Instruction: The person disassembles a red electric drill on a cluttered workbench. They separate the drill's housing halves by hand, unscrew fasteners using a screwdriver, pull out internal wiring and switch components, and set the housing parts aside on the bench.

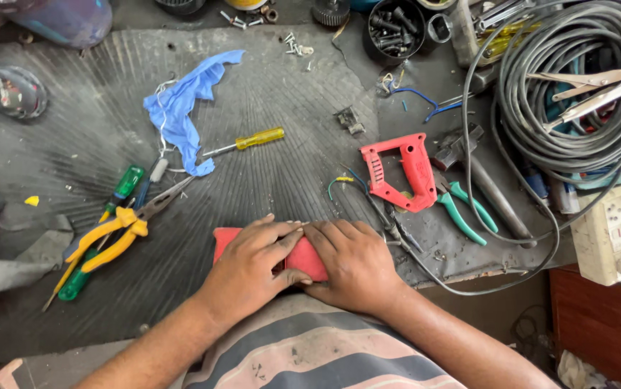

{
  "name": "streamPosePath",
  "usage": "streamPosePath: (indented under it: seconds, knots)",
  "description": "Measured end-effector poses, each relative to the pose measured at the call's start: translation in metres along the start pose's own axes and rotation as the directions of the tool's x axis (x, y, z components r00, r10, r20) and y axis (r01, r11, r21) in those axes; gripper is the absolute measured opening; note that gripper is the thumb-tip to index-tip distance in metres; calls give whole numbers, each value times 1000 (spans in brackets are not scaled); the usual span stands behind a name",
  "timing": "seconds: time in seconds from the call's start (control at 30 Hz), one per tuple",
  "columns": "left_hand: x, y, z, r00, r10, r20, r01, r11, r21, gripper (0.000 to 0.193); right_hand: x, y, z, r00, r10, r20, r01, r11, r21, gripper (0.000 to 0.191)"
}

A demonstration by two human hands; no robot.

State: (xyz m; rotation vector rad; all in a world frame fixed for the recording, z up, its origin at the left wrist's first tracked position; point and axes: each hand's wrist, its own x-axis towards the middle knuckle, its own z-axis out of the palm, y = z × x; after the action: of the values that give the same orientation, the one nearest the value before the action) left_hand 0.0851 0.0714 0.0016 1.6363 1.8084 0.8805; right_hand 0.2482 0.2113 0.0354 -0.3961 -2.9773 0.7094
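Head view looks straight down on a dark ribbed mat (pixel 267 108) covering the bench, with a big coil of grey cable (pixel 563 108) at its far right. Nearer the middle lie a blue rag (pixel 181 108), a red tool-handle shell (pixel 400 173) and yellow-handled pliers (pixel 112 234). At the near edge, the left hand (pixel 253 270) and right hand (pixel 354 263) press down side by side, fingers curled over a red casing (pixel 307 259); whether they actually clamp it is hard to tell.
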Motion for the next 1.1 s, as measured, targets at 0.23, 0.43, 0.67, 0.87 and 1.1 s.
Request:
streamPosePath:
  seconds: [0.23,0.43,0.67,0.87,1.1]
  knots:
    - [3,3,-4,998,32,-52,-32,999,-5,65,6,-1,1,1000,20,6,-20,1000,5,78]
    - [31,-22,-33,995,-101,-11,100,994,-50,38,11,-7,-3,999,28,41,-27,999,-28,81]
    - [148,-109,-99,891,109,-441,108,893,438,19,18,-33,-7,988,151,-38,-154,983,-101,101]
    - [203,-105,-97,809,-138,-572,444,780,441,37,28,-42,0,953,303,18,-297,943,-151,93]
    - [217,-99,-89,750,-100,-654,525,691,497,30,23,-41,3,956,292,7,-288,946,-147,80]
